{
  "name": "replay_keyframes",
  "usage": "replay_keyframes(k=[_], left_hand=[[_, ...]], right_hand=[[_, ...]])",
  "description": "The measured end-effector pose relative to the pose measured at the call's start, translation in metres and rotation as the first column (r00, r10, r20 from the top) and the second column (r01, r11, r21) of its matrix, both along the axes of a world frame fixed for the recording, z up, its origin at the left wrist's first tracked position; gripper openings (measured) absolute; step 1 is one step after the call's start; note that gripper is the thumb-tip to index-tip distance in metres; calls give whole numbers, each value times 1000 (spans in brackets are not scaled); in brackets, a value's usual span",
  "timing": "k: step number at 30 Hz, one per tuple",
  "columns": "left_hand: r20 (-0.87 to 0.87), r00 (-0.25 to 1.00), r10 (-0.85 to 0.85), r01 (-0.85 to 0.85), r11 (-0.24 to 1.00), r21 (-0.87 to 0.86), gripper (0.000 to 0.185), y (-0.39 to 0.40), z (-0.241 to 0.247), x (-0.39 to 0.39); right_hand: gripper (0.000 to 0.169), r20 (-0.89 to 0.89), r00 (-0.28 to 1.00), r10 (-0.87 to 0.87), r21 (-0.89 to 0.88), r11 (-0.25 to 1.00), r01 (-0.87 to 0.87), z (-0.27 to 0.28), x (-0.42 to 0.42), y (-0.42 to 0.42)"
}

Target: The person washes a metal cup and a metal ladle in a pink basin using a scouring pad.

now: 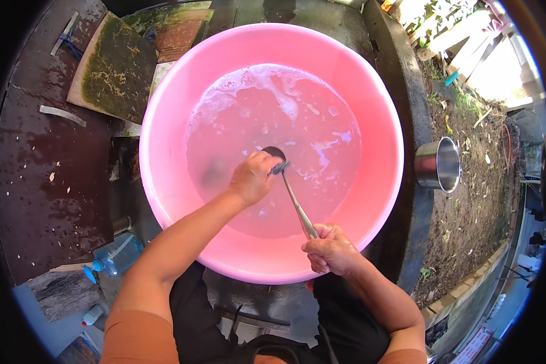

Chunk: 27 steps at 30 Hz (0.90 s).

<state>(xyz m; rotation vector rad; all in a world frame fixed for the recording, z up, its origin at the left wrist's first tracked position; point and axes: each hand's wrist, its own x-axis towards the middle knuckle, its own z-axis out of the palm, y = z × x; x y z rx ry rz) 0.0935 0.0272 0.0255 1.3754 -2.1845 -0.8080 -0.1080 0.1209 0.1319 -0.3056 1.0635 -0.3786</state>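
Observation:
In front of me stands a large pink plastic basin [377, 136] holding cloudy, soapy water [264, 118] with patches of foam. My right hand [332, 250] grips the metal handle of a ladle-like utensil [298, 207] over the near right rim. The handle slants up and left to a dark, rounded head [273, 151] above the middle of the water. Against that head, my left hand [254, 177] presses a grey scouring pad [280, 167]. The fingers are slightly blurred and hide part of both the pad and the head.
A steel pot [437, 164] sits on the concrete ledge [416, 113] at right, beside bare soil. Left of the basin are a mossy board [118, 63] and a dark brown panel [54, 182]. A blue pump bottle [118, 255] is at lower left, near a smaller bottle [93, 315].

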Motion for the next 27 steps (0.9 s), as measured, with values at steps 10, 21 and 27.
replay_keyframes(k=[10, 21, 27], left_hand=[[281, 957, -70, 121, 978, -169, 23, -7, 0, 8], [-393, 905, 163, -88, 976, 200, 34, 19, 35, -24], [-325, 940, -99, 91, 995, -41, 33, 28, 35, -33]], right_hand=[[18, 2, 1000, -4, -6, 1000, 4, 0, 1, 2], [17, 101, 988, -118, -10, 993, 119, -15, -11, -8], [16, 24, 996, -83, -101, 991, 85, -15, -13, -9]])
